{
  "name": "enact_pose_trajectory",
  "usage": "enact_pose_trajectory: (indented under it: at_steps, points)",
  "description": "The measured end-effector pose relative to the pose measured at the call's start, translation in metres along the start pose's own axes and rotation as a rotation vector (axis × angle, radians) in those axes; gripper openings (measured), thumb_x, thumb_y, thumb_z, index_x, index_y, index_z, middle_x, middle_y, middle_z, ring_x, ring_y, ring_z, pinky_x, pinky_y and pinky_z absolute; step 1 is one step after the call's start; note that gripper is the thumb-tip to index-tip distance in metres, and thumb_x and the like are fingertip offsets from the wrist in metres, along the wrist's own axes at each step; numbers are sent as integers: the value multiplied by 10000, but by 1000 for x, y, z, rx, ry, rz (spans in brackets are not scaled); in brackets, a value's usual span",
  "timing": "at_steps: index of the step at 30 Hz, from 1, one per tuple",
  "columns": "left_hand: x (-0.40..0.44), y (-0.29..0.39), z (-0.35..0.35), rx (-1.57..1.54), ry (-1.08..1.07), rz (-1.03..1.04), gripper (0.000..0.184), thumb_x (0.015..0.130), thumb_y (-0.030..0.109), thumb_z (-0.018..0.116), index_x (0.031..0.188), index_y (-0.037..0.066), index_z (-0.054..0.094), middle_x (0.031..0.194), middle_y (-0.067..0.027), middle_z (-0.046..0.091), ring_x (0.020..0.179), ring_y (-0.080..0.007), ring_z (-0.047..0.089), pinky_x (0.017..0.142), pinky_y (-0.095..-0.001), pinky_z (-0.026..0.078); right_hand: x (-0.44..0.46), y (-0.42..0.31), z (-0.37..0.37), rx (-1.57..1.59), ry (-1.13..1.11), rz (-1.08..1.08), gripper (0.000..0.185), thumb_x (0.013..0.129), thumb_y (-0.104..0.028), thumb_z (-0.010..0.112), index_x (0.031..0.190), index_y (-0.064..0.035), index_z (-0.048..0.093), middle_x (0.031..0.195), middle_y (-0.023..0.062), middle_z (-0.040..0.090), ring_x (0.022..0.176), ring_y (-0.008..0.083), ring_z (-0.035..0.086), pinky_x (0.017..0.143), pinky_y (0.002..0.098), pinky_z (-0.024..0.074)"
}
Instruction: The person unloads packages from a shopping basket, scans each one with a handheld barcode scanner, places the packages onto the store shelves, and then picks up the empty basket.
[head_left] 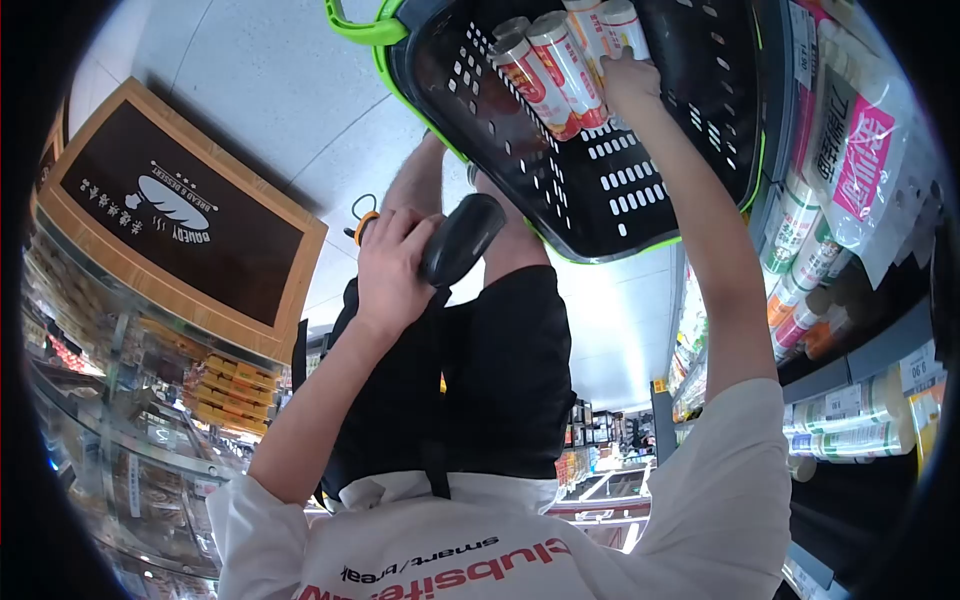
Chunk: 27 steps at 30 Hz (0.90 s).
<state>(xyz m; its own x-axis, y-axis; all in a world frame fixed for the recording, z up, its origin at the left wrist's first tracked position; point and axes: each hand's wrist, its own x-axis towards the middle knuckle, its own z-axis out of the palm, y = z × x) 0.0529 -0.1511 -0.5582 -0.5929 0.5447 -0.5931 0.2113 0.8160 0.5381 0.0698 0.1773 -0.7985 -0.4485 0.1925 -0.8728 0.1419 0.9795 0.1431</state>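
My left hand (390, 262) is wrapped round a black handheld device (462, 240), held in front of my legs. An orange ring-shaped thing (365, 226) shows beside its knuckles. Over the black basket (560, 215) with green edges, my right hand (632, 84) has its fingers closed at the lower end of a white cylindrical pack (623, 28). Several red and white cylindrical packs (566, 65) lie side by side in the basket, left of that hand. An orange and white pack (590, 30) is between them and the held one.
On the left is a wood-framed bakery sign (180, 215) above shelves of packaged goods (232, 392). Along the right runs a shelf with cylindrical packs (795, 225), price tags (920, 367) and a clear plastic bag (865, 150) with a pink label. Pale tiled floor (290, 90) shows between.
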Motion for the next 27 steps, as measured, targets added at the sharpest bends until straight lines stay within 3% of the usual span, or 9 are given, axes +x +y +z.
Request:
enact_pose_trajectory:
  at_steps: [4,7,10,13,16,17,23,26,27]
  points:
    - [-7,-1,3,-2,-1,-3,416,641,34,729,1050,75,662,963,-87,569,967,-308,566,847,-417,442,-16,33,-14,64,-34,-81,742,671,-427,829,1317,-178,561,1256,170,585,1140,328,622,888,436,542]
    - [-22,0,8,4,-34,-17,425,646,13,709,1064,75,658,974,-94,575,986,-311,564,858,-412,443,-36,51,-3,189,80,-23,588,720,-287,761,1266,-178,573,1176,191,620,1106,364,628,902,455,536]
    - [-39,-4,14,17,-10,9,408,652,-2,689,1052,58,638,980,-118,593,974,-358,574,861,-437,454,-101,62,4,376,150,139,573,694,-284,764,1225,-196,567,1192,204,615,1078,393,633,890,487,529]
    - [-55,-7,11,-1,13,-71,415,669,-10,672,1071,90,655,984,-124,594,985,-352,579,871,-442,459,-192,95,0,792,195,236,593,646,-329,810,1152,-127,576,1027,210,672,1007,397,648,904,468,516]
    - [-69,-3,-20,-90,42,-122,392,688,10,671,1075,63,638,983,-154,608,985,-389,581,860,-453,474,-294,109,-8,1513,207,378,582,651,-260,871,1093,-62,549,992,117,644,804,184,659,532,328,571]
    - [-77,0,-35,-118,44,-150,389,693,16,672,1078,57,634,981,-159,610,983,-395,581,856,-454,478,-345,105,-40,1651,133,447,586,681,-272,867,1119,-63,537,1039,121,629,797,190,659,570,343,597]
    - [-143,21,-151,-146,12,-138,375,748,54,657,1122,34,629,1059,-194,627,1037,-420,585,872,-430,484,-609,94,-144,2273,265,161,475,806,-156,746,1221,-74,530,1068,74,575,922,190,625,607,354,599]
    - [-176,33,-199,-215,177,-109,326,751,39,645,1076,15,640,1013,-198,661,992,-392,628,858,-404,489,-713,81,-156,2563,313,-217,659,716,-267,819,1214,-52,443,1122,113,570,985,215,633,617,380,608]
    - [-185,46,-219,-230,248,-82,306,754,32,642,1059,12,643,992,-193,676,968,-365,652,850,-392,490,-735,76,-159,2628,324,-319,751,637,-313,866,1177,-40,420,1115,132,572,1021,246,634,729,426,595]
